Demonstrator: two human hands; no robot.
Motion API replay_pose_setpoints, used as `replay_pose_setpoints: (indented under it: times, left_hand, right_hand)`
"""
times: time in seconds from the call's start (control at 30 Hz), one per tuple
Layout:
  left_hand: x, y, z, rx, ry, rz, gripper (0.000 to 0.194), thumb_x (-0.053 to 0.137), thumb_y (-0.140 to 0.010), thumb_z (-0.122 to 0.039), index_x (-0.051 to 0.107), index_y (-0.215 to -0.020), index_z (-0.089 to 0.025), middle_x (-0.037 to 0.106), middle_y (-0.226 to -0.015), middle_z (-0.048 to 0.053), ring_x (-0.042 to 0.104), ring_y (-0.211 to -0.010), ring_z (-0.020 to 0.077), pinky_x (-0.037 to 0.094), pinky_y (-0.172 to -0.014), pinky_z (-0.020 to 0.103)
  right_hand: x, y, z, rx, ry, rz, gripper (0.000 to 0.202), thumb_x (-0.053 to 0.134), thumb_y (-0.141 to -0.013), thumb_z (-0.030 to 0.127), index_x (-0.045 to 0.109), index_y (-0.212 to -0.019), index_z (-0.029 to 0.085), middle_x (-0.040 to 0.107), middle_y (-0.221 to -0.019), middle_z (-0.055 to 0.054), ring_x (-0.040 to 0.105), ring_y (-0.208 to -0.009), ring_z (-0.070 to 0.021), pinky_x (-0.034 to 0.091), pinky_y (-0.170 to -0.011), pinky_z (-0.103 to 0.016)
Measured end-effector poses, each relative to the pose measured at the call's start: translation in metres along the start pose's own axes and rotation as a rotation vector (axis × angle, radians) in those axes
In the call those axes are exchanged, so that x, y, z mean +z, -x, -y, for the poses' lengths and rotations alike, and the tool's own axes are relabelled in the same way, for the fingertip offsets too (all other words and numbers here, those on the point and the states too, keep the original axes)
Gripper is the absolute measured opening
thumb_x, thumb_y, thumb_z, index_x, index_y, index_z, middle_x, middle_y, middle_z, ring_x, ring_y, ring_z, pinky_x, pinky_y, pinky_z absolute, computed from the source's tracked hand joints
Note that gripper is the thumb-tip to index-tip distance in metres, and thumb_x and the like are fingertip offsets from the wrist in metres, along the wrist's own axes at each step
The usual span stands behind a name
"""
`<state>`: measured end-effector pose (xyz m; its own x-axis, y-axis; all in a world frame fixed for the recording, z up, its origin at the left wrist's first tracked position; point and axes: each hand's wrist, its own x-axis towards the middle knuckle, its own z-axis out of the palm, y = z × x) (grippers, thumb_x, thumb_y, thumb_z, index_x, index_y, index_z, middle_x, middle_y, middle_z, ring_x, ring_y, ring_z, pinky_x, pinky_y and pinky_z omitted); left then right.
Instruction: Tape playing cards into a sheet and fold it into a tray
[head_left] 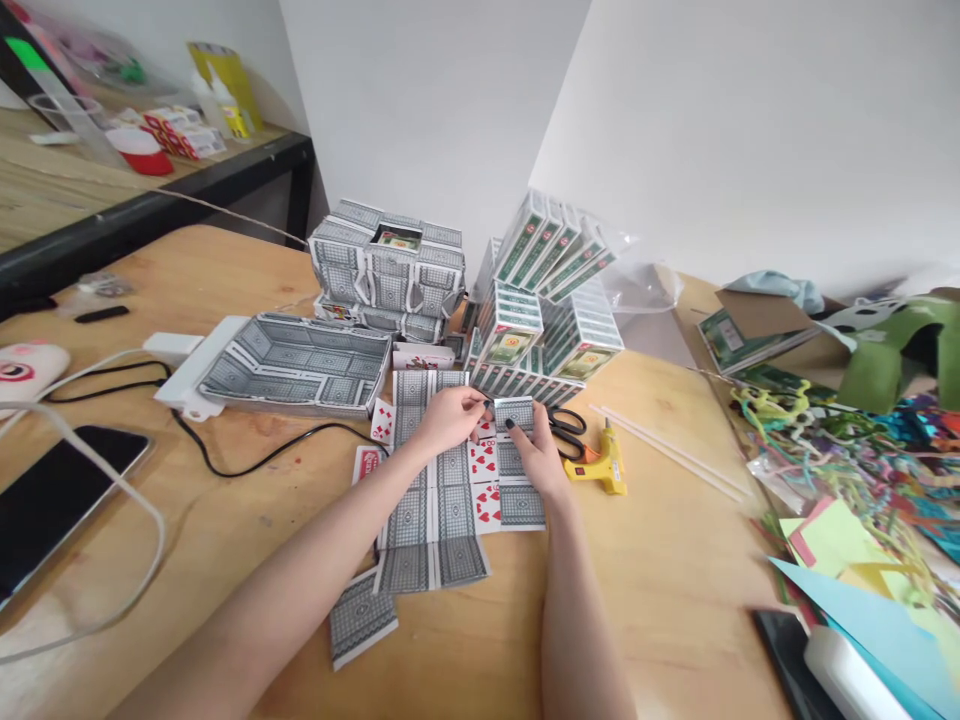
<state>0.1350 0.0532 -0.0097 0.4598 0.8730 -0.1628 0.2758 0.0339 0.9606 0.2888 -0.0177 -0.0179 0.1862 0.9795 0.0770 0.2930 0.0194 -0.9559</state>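
Note:
Playing cards with grey patterned backs form a joined sheet on the wooden table, its near end angled up. Beside its right edge, face-up heart cards lie next to a column of face-down cards. My left hand is closed in a pinch at the top of these cards; what its fingertips hold is too small to make out. My right hand grips a grey-backed card at the top of the right column, thumb on its face. One loose card piece lies at the near left.
Black scissors and a yellow glue gun lie right of my right hand. Stacked card boxes, a card-covered structure and a card tray stand behind. A phone and cables lie left; colourful craft scraps lie right.

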Motion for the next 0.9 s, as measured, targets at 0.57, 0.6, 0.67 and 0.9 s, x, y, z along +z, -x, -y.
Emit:
replay_pose_setpoints:
  times: [0.57,0.6,0.67,0.9]
  left_hand:
    - [-0.012,0.004,-0.006,0.037,-0.195,0.182,0.037,0.06,-0.065,-0.016,0.052,-0.101,-0.018,0.053,-0.049,-0.008,0.046,-0.031,0.0084,0.031,-0.034,0.019]
    - [-0.012,0.004,-0.005,0.021,-0.182,0.206,0.036,0.059,-0.067,-0.017,0.049,-0.102,-0.018,0.053,-0.049,-0.009,0.047,-0.031,0.0091,0.031,-0.034,0.019]
    - [-0.011,0.003,-0.001,0.009,-0.159,0.233,0.034,0.057,-0.069,-0.018,0.046,-0.101,-0.018,0.052,-0.049,-0.009,0.05,-0.033,0.0103,0.033,-0.034,0.019]
    - [-0.01,0.001,0.002,0.012,-0.107,0.276,0.028,0.055,-0.071,-0.016,0.042,-0.095,-0.018,0.057,-0.06,-0.006,0.057,-0.042,0.0108,0.039,-0.039,0.018]
  right_hand:
    - [-0.001,-0.001,0.001,-0.012,0.067,0.008,0.032,0.051,-0.078,0.033,0.048,-0.109,0.023,0.058,-0.102,-0.003,0.053,-0.096,-0.0184,0.041,-0.09,-0.034]
    - [0.0,-0.001,0.001,-0.012,0.072,0.007,0.032,0.052,-0.078,0.032,0.048,-0.109,0.023,0.058,-0.101,-0.003,0.054,-0.096,-0.0185,0.041,-0.089,-0.034]
    - [0.0,-0.001,0.002,-0.019,0.074,0.004,0.032,0.052,-0.078,0.031,0.048,-0.109,0.023,0.059,-0.101,-0.003,0.054,-0.095,-0.0188,0.041,-0.089,-0.034]
    - [0.002,0.0,0.001,-0.068,0.067,-0.008,0.035,0.054,-0.076,0.028,0.047,-0.11,0.023,0.058,-0.104,-0.003,0.055,-0.095,-0.0189,0.042,-0.088,-0.034]
